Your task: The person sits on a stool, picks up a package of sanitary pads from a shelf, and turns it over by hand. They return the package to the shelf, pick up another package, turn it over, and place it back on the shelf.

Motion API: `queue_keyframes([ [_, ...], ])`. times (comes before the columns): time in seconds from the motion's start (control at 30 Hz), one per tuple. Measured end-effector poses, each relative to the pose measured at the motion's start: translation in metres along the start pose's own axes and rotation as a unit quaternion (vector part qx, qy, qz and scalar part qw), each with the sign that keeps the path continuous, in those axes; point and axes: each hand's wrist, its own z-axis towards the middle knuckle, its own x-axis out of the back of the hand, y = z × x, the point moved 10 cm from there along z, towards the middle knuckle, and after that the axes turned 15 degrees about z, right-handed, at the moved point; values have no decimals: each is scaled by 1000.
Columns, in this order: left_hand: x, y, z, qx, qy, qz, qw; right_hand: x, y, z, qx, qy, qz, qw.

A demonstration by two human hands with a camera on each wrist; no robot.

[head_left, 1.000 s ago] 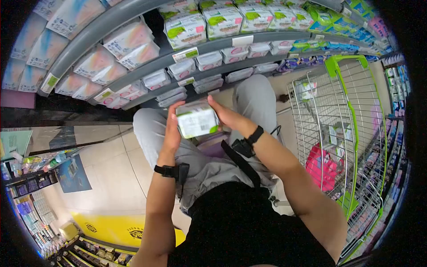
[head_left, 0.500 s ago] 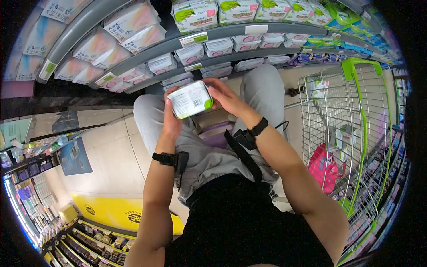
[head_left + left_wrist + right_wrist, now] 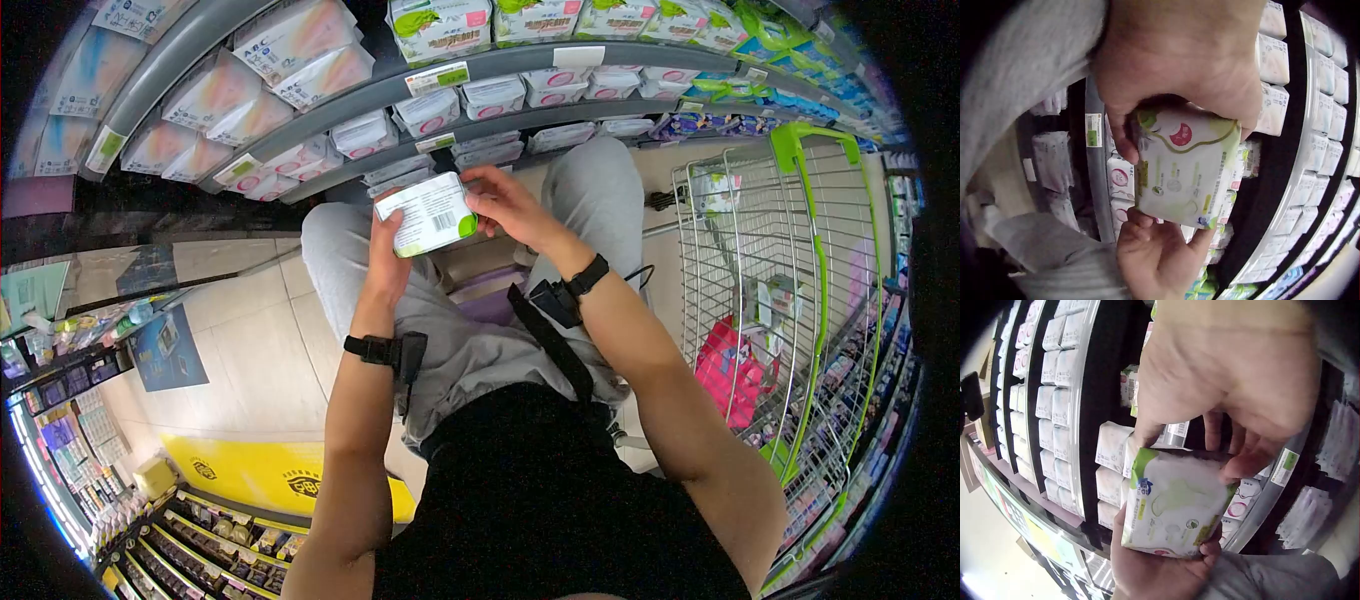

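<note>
Between both hands, above the lap, is a white and green pack of sanitary pads point(image 3: 428, 222). Its face with small print and a barcode is turned up toward the head view. My left hand point(image 3: 388, 250) grips the pack's left end, thumb over the printed face. At the opposite end my right hand point(image 3: 515, 212) holds it between thumb and fingers. In the left wrist view the other face of the pack point(image 3: 1188, 165) shows a red mark and green print. The right wrist view has the pack point(image 3: 1175, 500) spanning both hands.
Curved shelves point(image 3: 510, 68) stocked with similar packs run in front of the knees. To the right stands a wire shopping cart point(image 3: 815, 290) with a pink bag point(image 3: 730, 375) and packs inside. A yellow floor strip point(image 3: 250, 480) lies at lower left.
Compared with a second ago, the pack is higher in the head view and its barcode face is flatter and sharper. Over the last half second both hands shift only slightly, still holding it.
</note>
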Motion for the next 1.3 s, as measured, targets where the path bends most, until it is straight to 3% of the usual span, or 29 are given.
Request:
queue_keyframes([
  [0.17, -1, 1, -1, -2, 8, 14, 1000, 4, 2, 1, -7, -7, -45, 999],
  [0.27, -6, 8, -4, -10, 7, 18, 1000, 3, -4, 3, 51, -15, -75, 996],
  [0.47, -20, 24, -8, -47, -29, 83, 995, -7, -4, -7, -31, -29, -63, 997],
  [0.57, -23, 27, -11, -79, -54, 131, 987, -13, -9, -5, 31, -72, -29, 996],
  [0.7, -25, 31, -9, -138, -67, 149, 977, -12, -28, -7, 122, -73, -97, 985],
  [0.8, -23, 12, -10, -82, -38, 42, 995, -23, -47, -19, 140, -74, -140, 977],
  [0.9, -25, -4, -13, 46, -94, 45, 994, -35, -55, -27, 168, -102, -257, 946],
  [0.97, -16, -25, -9, 110, -86, 122, 983, -42, -57, -31, 219, -125, -305, 918],
  [1.03, -3, -38, -5, 109, -48, 134, 984, -39, -48, -29, 201, -152, -259, 932],
  [1.13, -16, -3, -9, 14, -52, 176, 983, -45, -55, -28, 180, -199, -205, 941],
  [1.17, -31, 26, -13, -50, -63, 202, 976, -41, -54, -23, 171, -177, -166, 955],
  [1.23, -44, 42, -18, -146, -82, 266, 949, -34, -48, -23, 156, -130, -88, 975],
  [1.3, -49, 50, -22, -189, -79, 333, 921, -13, -22, -11, 109, -88, -37, 989],
])
